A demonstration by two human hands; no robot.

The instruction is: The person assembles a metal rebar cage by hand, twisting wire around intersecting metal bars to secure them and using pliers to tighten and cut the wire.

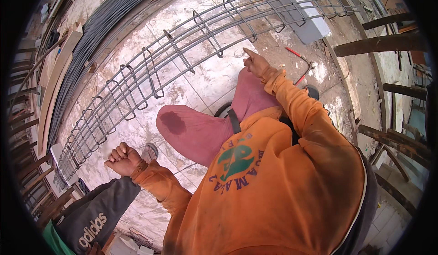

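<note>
as left hand (122, 159) fists empty, right hand (255, 63) points, near rebar cage (182, 50)

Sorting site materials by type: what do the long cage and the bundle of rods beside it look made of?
Long cage: seemingly steel reinforcing bar, dull grey, bent loops around straight bars. Bundle of rods: likely the same steel, darker, matte; any ribbing is too small to tell.

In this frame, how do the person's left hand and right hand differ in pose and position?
The left hand is curled into a fist, while the right hand has its index finger stretched out, pointing. The left hand sits low, beside the near end of the rebar cage; the right hand is raised farther out, by the cage's middle. Both are bare, hold nothing visible, and come out of orange sleeves.
</note>
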